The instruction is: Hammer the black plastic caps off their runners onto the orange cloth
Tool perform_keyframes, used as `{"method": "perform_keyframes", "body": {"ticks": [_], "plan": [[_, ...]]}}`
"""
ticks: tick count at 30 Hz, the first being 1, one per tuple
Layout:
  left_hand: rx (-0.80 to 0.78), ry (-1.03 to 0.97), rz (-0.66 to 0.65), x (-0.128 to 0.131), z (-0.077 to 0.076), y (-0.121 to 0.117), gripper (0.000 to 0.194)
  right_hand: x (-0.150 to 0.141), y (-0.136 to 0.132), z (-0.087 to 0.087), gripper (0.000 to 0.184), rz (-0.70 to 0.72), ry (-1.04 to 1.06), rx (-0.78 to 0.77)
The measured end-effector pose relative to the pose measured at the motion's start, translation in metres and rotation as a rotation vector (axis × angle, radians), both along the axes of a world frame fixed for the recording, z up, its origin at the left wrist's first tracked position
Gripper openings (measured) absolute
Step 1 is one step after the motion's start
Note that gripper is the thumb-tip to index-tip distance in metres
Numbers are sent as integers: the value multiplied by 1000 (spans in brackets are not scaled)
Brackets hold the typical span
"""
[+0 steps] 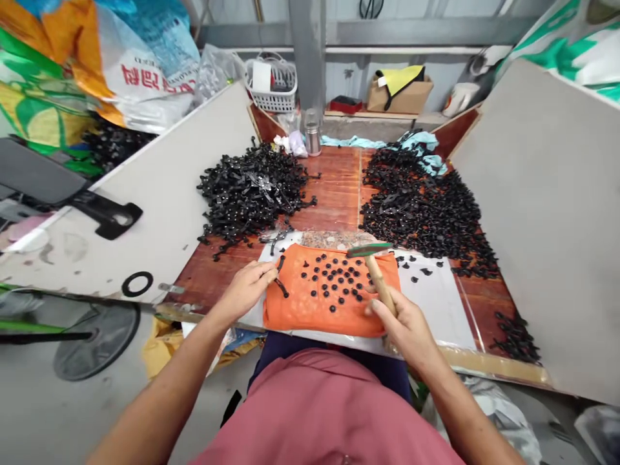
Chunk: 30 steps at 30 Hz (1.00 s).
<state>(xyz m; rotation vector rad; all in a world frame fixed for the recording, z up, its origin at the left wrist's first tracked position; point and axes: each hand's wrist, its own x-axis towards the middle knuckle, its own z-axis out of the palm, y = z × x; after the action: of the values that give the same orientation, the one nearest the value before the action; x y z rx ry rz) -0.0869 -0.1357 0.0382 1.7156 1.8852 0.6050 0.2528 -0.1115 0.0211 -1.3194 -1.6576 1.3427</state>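
Note:
My left hand (249, 287) is closed at the left edge of a folded orange cloth (290, 313), pinching a thin black plastic piece (281, 288) with knobbed ends. On the cloth lie many small round black plastic parts (341, 280), spread over its middle. My right hand (404, 320) wraps round the wooden handle of a hammer-like tool (380, 281). Its long, narrow green-and-dark head is raised over the cloth's far right edge, and which kind of tool it is I cannot tell exactly.
Heaps of black plastic parts stand at left (252, 190) and right (421, 200) on the brown wooden table (334, 187). A smaller pile (516, 339) lies near the right front corner. Pale side panels flank the table. At the back are a metal flask (312, 135) and a white basket (274, 97).

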Motion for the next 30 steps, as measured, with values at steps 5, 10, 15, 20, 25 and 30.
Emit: {"method": "perform_keyframes", "body": {"ticks": [5,10,15,20,25,30], "plan": [[-31,67,-107,-3,-15,4,39,31,-9,-35,41,-26,-146,-61],[-37,32,-206,13,-23,13,44,34,-14,-52,47,-89,-130,-125],[-65,76,-212,11,-32,15,42,34,-15,-59,50,-89,-120,-166],[-87,109,-220,11,-39,15,44,33,-16,-56,49,-107,-88,-203],[-101,154,-229,13,-41,15,44,30,-16,-53,49,-121,-98,-188],[-106,151,-240,10,-42,16,45,33,-14,-42,45,-52,-215,-77]]}}
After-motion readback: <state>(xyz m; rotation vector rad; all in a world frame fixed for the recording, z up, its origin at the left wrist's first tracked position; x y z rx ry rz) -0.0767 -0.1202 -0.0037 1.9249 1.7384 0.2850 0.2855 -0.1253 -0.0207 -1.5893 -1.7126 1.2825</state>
